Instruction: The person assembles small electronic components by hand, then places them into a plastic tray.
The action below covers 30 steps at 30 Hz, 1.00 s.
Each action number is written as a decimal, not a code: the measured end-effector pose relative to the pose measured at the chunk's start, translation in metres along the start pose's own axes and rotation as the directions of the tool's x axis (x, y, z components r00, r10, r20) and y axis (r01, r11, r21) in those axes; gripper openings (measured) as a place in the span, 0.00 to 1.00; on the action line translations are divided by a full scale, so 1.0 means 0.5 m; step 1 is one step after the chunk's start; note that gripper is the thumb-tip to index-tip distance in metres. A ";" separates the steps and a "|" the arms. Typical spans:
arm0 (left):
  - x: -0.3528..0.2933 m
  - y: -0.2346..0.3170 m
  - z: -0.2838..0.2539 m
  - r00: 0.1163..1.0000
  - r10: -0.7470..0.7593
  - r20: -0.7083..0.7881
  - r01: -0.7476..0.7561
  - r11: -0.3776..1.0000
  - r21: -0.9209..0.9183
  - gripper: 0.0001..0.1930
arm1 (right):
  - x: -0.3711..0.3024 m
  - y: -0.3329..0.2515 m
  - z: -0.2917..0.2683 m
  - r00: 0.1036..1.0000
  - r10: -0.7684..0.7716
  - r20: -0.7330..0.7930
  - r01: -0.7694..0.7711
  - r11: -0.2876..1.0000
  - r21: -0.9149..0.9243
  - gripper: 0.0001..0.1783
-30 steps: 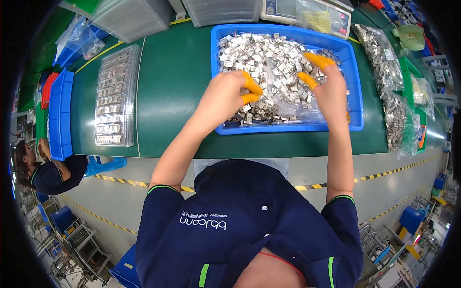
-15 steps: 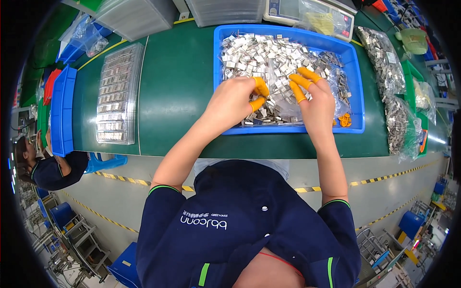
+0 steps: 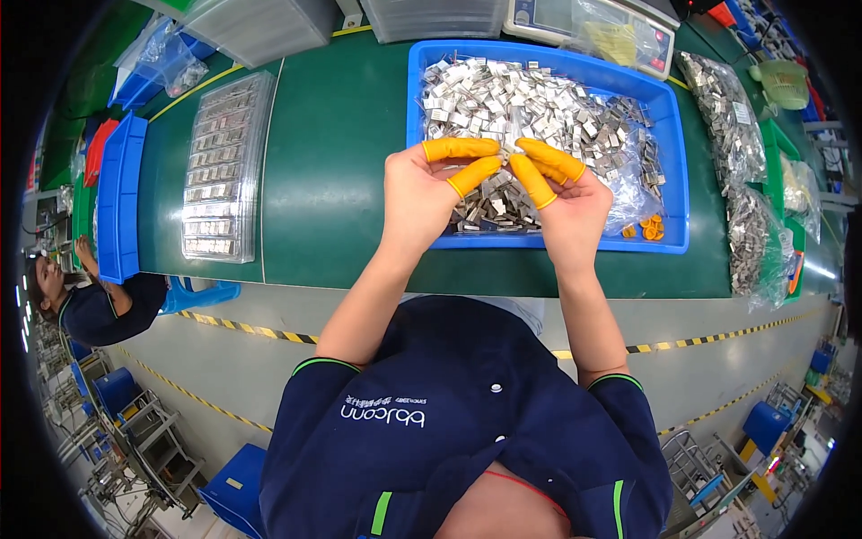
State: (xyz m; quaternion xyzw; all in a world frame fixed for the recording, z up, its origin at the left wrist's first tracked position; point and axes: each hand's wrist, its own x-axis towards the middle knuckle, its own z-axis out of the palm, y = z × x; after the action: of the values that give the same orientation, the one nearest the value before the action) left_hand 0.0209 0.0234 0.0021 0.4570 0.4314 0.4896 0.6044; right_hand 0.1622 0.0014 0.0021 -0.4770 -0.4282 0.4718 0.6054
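My left hand [image 3: 426,190] and my right hand [image 3: 571,199] meet above a blue tray [image 3: 681,171], with yellow finger cots on the fingertips. Both pinch a small silvery metal part [image 3: 505,156] between thumb and fingers; its details are mostly hidden by the fingertips. Below them the tray holds a heap of small shiny rectangular metal parts [image 3: 485,99], brighter at the left and greyer at the right. A crumpled clear plastic bag [image 3: 631,193] lies among the parts. Several loose yellow finger cots [image 3: 651,228] sit in the tray's near right corner.
A clear plastic tray [image 3: 222,171] with rows of metal parts lies at left, beside a blue bin [image 3: 121,198]. Bags of metal parts [image 3: 723,112] lie at right. A scale [image 3: 575,27] and translucent boxes [image 3: 260,31] stand behind. Another person [image 3: 108,310] is at far left.
Both hands have come together from apart over the parts, and their fingertips now meet on one small metal part. The view has shifted slightly.
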 end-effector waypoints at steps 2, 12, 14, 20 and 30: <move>-0.002 0.007 0.007 0.998 0.023 -0.060 -0.024 0.999 -0.027 0.13 | 0.005 -0.009 -0.003 0.996 0.088 -0.007 -0.087 0.988 0.124 0.13; -0.006 0.016 0.003 1.000 -0.013 -0.024 0.010 0.993 -0.118 0.12 | 0.007 0.002 -0.025 0.963 0.218 0.157 -0.253 0.930 0.266 0.13; -0.005 0.017 -0.001 0.998 -0.053 -0.015 0.050 0.986 -0.160 0.12 | 0.008 0.002 -0.028 0.959 0.226 0.172 -0.268 0.919 0.289 0.14; -0.013 0.021 0.006 0.998 -0.055 -0.031 0.050 0.990 -0.131 0.12 | 0.005 0.002 -0.034 0.959 0.222 0.174 -0.267 0.913 0.307 0.13; -0.026 0.015 0.006 0.993 0.120 -0.001 -0.119 0.988 0.095 0.10 | -0.002 -0.050 -0.046 0.967 0.197 0.161 -0.182 0.978 -0.100 0.10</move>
State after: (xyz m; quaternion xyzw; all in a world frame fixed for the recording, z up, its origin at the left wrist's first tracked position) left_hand 0.0207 0.0111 0.0109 0.5084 0.4282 0.5055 0.5502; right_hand 0.1885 -0.0060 0.0224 -0.4989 -0.4504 0.5481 0.4979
